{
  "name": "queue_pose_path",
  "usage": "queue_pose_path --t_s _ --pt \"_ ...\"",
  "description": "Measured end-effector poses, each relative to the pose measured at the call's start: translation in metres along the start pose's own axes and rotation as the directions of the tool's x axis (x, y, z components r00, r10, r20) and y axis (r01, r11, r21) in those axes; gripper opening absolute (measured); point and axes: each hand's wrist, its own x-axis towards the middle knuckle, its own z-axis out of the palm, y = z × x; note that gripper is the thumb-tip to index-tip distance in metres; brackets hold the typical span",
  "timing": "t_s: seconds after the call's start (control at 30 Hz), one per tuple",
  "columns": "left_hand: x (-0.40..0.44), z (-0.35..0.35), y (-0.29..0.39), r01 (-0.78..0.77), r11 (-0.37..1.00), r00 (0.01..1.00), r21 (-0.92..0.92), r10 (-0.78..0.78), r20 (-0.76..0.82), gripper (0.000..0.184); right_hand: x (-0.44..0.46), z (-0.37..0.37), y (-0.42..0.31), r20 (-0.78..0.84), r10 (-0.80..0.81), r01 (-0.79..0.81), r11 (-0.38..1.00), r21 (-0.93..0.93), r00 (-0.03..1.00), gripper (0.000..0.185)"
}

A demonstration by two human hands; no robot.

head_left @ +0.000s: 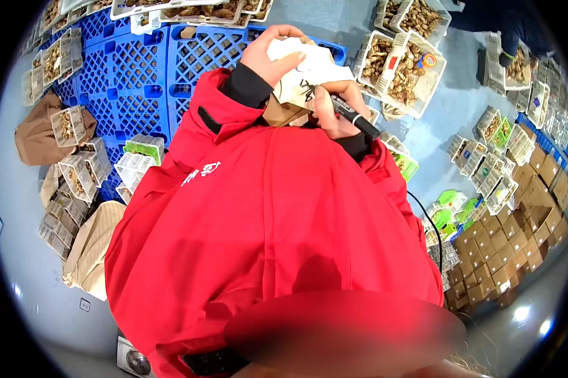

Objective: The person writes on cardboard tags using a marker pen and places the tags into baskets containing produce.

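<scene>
Near the top middle, my left hand [272,55] grips a white sheet of paper [312,70] by its left side, thumb on top. Dark handwritten marks stand on the paper's lower part. My right hand [339,108] is closed around a black marker pen [354,116], its tip end at the paper by the marks and its other end pointing down to the right. Under the paper shows a brown cardboard-like piece [283,114]. Both hands come out of red jacket sleeves with black cuffs.
Blue plastic pallets [136,69] lie at the upper left. A white crate [432,91] of brown mushroom-like produce stands right of my hands. More baskets [76,176] are stacked at left. Cardboard boxes [501,246] are piled at right. Dark clothing of another person [511,25] shows at upper right.
</scene>
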Motion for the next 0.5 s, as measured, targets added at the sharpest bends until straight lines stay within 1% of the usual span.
queue_pose_path --t_s 0.03,0.1,0.13,0.2,0.23,0.27,0.3,0.33,0.37,0.4,0.47,0.5 --pt "0.002 -0.001 -0.002 0.005 1.000 1.000 -0.017 -0.005 -0.001 0.037 0.000 -0.003 -0.010 0.073 0.069 -0.070 0.997 0.012 0.995 0.013" --pt "0.001 -0.002 -0.007 0.028 0.998 1.000 -0.056 -0.028 0.006 0.036 0.001 -0.004 -0.011 0.144 0.037 -0.040 0.999 0.016 0.989 0.012" --pt "0.000 -0.001 0.001 0.012 0.999 1.000 -0.034 -0.012 0.004 0.037 -0.003 -0.004 -0.010 0.086 0.046 -0.051 0.998 0.049 0.995 0.012" --pt "0.002 -0.002 -0.005 -0.014 1.000 1.000 -0.023 0.014 0.000 0.037 -0.002 0.000 -0.004 -0.029 0.045 -0.041 0.992 0.117 0.999 0.012" --pt "0.003 -0.002 -0.008 -0.023 1.000 1.000 -0.018 0.023 0.001 0.037 0.002 -0.003 -0.003 0.009 -0.051 0.050 0.995 0.089 0.999 0.011" --pt "0.003 -0.003 -0.007 -0.007 0.999 1.000 0.050 0.007 -0.004 0.038 0.002 -0.003 -0.002 0.009 -0.012 0.012 0.996 0.083 1.000 0.011" --pt "0.001 -0.003 -0.009 0.002 1.000 1.000 0.030 -0.002 -0.002 0.038 0.002 -0.003 -0.001 0.008 0.026 -0.026 0.997 0.077 1.000 0.010" --pt "0.002 -0.003 -0.010 0.004 1.000 1.000 0.012 -0.004 -0.002 0.038 0.003 -0.005 -0.002 0.016 0.005 -0.006 0.997 0.078 1.000 0.011" --pt "0.004 -0.003 -0.010 0.004 1.000 1.000 -0.005 -0.004 -0.002 0.038 0.006 -0.005 -0.006 0.036 0.033 -0.036 0.994 0.099 0.999 0.011" --pt "0.003 -0.003 -0.008 0.021 1.000 1.000 0.010 -0.021 -0.003 0.038 0.006 -0.005 -0.012 0.056 0.065 -0.071 0.991 0.118 0.996 0.011" --pt "0.002 0.001 -0.002 0.012 1.000 1.000 -0.022 -0.012 0.000 0.038 0.004 -0.004 -0.022 0.084 0.158 -0.170 0.969 0.178 0.984 0.012" --pt "0.003 0.001 0.000 0.004 0.999 1.000 -0.036 -0.004 0.001 0.038 0.005 -0.002 -0.017 0.069 0.150 -0.160 0.972 0.171 0.986 0.012"
